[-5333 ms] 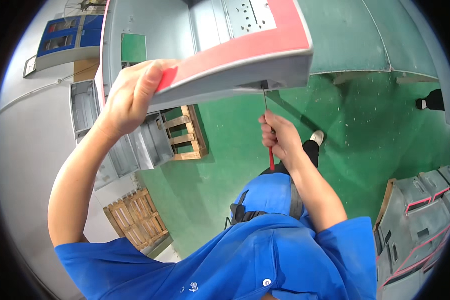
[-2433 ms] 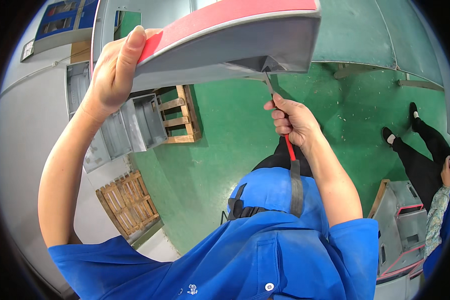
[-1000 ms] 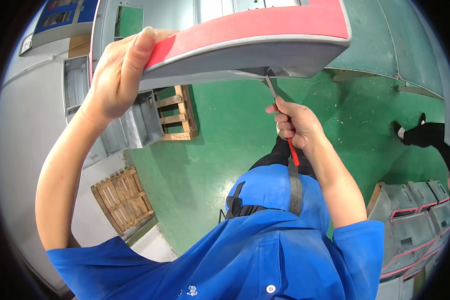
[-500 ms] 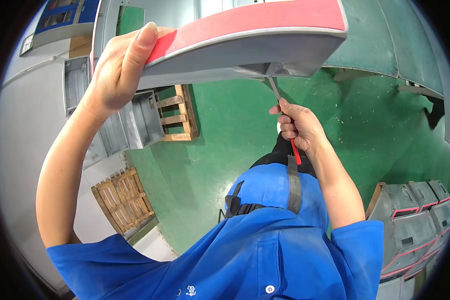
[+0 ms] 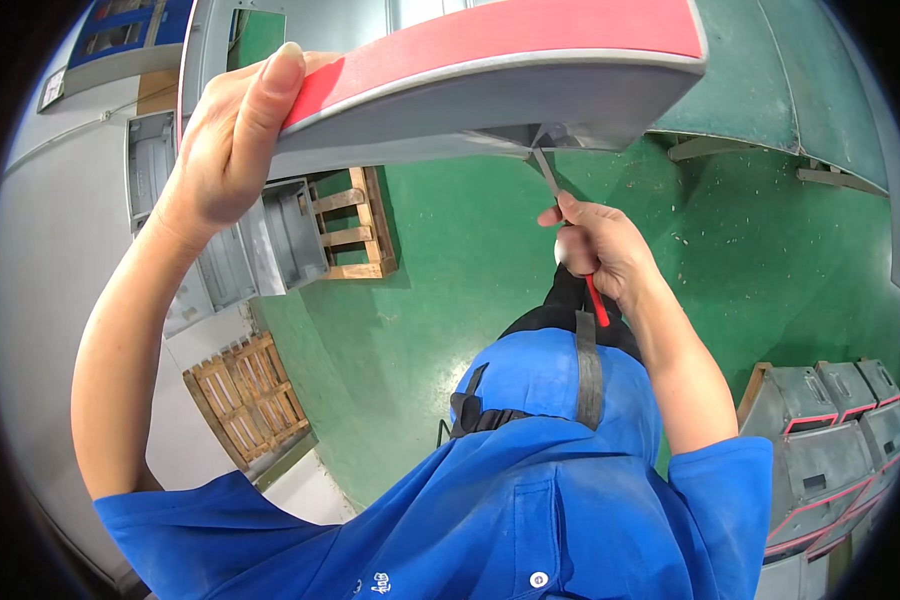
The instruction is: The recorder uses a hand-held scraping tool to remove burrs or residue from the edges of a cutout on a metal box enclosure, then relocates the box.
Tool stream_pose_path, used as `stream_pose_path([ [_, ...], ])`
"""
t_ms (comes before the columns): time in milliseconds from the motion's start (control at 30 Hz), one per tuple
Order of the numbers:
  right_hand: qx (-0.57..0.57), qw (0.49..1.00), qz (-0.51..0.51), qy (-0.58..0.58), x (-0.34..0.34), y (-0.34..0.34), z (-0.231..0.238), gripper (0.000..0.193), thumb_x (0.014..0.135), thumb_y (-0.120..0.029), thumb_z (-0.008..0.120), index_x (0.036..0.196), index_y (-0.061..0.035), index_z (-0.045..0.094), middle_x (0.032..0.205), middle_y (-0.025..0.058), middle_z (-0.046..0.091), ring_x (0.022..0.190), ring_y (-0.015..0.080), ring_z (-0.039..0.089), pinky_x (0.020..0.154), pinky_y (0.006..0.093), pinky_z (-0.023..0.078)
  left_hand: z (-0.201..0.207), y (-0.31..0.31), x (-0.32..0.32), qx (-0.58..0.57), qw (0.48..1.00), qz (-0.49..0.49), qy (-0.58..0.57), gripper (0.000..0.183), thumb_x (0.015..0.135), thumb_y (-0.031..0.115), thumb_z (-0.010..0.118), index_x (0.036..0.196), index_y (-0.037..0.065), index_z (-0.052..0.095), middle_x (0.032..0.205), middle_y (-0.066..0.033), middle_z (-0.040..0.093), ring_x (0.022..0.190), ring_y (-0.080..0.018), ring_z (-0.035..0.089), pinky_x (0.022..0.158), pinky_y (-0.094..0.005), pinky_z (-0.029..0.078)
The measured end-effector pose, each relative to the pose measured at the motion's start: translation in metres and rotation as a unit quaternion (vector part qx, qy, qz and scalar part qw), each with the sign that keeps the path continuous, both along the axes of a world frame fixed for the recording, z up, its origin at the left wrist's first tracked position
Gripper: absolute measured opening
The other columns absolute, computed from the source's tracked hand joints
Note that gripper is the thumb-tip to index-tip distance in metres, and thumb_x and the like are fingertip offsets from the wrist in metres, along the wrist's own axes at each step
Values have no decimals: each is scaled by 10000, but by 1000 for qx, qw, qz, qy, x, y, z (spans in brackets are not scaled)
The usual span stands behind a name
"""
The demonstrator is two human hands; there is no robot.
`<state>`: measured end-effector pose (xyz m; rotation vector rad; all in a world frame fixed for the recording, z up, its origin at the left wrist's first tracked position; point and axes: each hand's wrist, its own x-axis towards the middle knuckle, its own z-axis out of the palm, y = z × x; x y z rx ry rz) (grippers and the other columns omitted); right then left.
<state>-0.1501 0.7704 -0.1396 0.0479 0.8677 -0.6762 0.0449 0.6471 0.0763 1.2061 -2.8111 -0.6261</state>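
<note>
A grey metal box [image 5: 410, 115] with a red strip [image 5: 510, 35] along its upper side is tilted up in front of me. My left hand [image 5: 232, 135] grips its left edge, thumb lying over the red strip and the other fingers hidden behind. In my right hand [image 5: 602, 245], below the box, is a slim flat file [image 5: 547, 172] with a red handle [image 5: 597, 302]. The file's tip reaches into a rectangular cutout [image 5: 538, 135] in the underside of the box. Whether the tip touches the cutout's edge I cannot tell.
Wooden pallets [image 5: 245, 398] lie on the left, near open grey metal boxes [image 5: 295, 235]. Several grey boxes with red edging [image 5: 820, 460] are stacked at the lower right. A large green-grey surface [image 5: 740, 75] stands at the upper right, above the green floor [image 5: 450, 260].
The box's right corner has shifted slightly right, and my left hand slightly left. My right hand has moved a little right with the file, its tip still at the cutout.
</note>
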Motion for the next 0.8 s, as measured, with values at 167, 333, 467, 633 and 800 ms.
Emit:
stream_pose_path([
  [167,0,999,17,33,0,-5,3,301,857,-254,506,847,46,530,538,-51,326,406,20,244,334,169,183,0,-2,1,7,1000,-7,1,527,922,328,196,930,-44,570,783,-153,582,726,-246,551,692,-282,417],
  [333,-2,998,25,51,0,-6,4,311,851,-263,516,848,47,535,530,-48,331,405,22,246,338,171,187,-1,-2,2,17,1000,-5,7,528,919,329,196,933,-43,570,807,-164,587,750,-261,557,715,-286,418],
  [467,-13,996,41,81,-2,-8,6,317,847,-271,522,840,45,543,524,-41,352,399,29,247,340,179,188,1,-2,0,20,1000,-9,-5,515,916,320,201,937,-37,572,841,-172,589,783,-273,559,736,-293,418],
  [633,-21,994,49,96,-3,-9,6,318,842,-279,528,838,39,554,529,-36,375,402,36,255,355,185,193,3,-1,-3,7,1000,-12,-24,509,913,320,200,946,-27,572,870,-166,591,815,-282,559,754,-304,416],
  [800,-17,997,-16,76,19,6,2,312,836,-295,535,863,16,553,549,-57,348,431,33,251,381,189,201,5,3,-6,-16,999,-18,-25,525,914,336,185,957,-16,572,875,-159,594,820,-281,560,757,-310,415],
])
